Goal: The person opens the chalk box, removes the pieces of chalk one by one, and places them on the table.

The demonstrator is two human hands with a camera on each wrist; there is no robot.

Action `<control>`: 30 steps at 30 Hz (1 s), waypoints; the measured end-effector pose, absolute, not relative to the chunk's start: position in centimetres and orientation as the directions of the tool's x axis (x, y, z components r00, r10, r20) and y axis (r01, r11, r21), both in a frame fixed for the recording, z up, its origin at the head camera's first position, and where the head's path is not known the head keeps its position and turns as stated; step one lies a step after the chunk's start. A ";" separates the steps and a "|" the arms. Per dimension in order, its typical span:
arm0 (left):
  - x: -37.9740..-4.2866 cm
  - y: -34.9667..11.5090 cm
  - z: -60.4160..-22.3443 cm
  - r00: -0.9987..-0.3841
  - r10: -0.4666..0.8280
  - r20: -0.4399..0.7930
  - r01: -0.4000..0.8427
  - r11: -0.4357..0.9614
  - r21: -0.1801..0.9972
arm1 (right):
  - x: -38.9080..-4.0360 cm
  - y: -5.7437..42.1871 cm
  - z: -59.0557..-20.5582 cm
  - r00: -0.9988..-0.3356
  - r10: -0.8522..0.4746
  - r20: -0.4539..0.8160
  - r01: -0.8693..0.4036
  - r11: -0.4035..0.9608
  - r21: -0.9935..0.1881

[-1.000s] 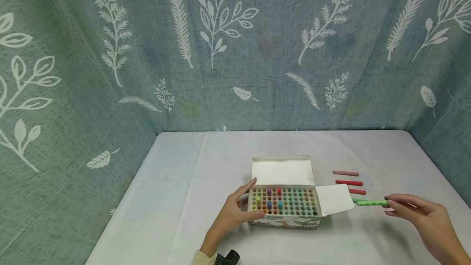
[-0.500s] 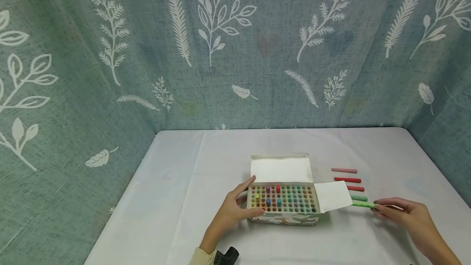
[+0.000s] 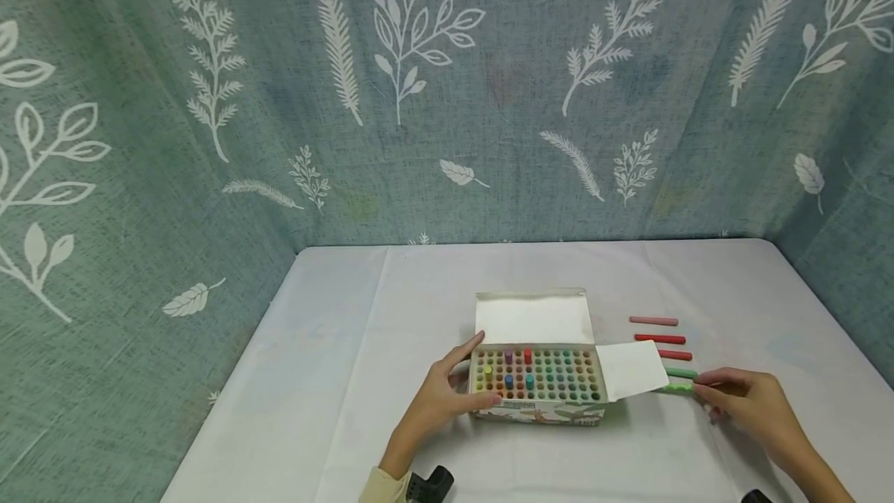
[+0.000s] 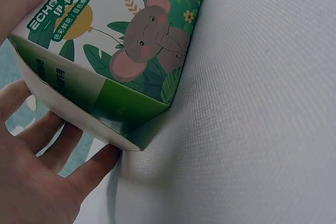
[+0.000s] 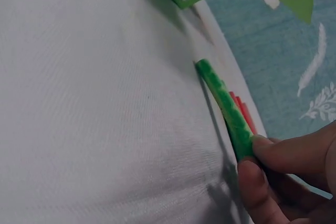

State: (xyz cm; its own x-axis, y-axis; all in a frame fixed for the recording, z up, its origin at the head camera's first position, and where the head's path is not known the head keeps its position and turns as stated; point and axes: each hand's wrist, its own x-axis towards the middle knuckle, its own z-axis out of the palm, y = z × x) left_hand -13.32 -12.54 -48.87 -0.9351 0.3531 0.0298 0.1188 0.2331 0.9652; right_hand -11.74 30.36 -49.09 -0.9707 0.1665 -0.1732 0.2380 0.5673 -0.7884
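Note:
An open cardboard box (image 3: 538, 413) printed with an elephant stands on the table, its top a grid of holes with several coloured stick ends in them. My left hand (image 3: 447, 388) holds its left end, thumb at the front edge and fingers along the side; in the left wrist view the fingers lie against a side flap (image 4: 79, 111). To the right of the box my right hand (image 3: 743, 402) pinches one end of a light green chalk stick (image 5: 228, 106) between thumb and fingers, low over the white cloth. Part of this stick is behind the right flap (image 3: 632, 371).
A pink chalk stick (image 3: 653, 320), two red sticks, the nearer red one (image 3: 676, 355) partly behind the flap, and a darker green stick (image 3: 681, 372) lie in a row right of the box. The white-clothed table (image 3: 391, 309) ends at a green leaf-patterned curtain (image 3: 279, 138).
My right hand has moved left and down with the light green stick, which now lies close beside the darker green one. My left hand has stayed on the box.

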 end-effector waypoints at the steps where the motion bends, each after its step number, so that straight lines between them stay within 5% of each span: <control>1: -13.4 -12.6 -48.9 -0.934 0.355 0.035 0.124 0.231 0.965 | -11.8 30.3 -49.1 -0.973 0.161 -0.168 0.231 0.575 -0.785; 15: -13.4 -12.6 -48.9 -0.936 0.351 0.024 0.113 0.233 0.966 | -12.1 30.4 -48.0 -0.997 0.068 -0.040 0.077 0.734 -0.675; 30: -13.4 -12.8 -49.0 -0.931 0.365 0.023 0.104 0.204 0.974 | -11.3 27.5 -42.1 -0.934 -0.036 0.355 -0.280 0.691 -0.666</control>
State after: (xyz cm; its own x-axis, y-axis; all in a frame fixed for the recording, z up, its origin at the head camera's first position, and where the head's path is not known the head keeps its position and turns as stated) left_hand -13.40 -12.79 -49.02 -0.9307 0.3651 0.0231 0.1041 0.2036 0.9735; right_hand -11.28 27.46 -42.07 -0.9341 -0.0356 0.3553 -0.2798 0.6911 -0.6664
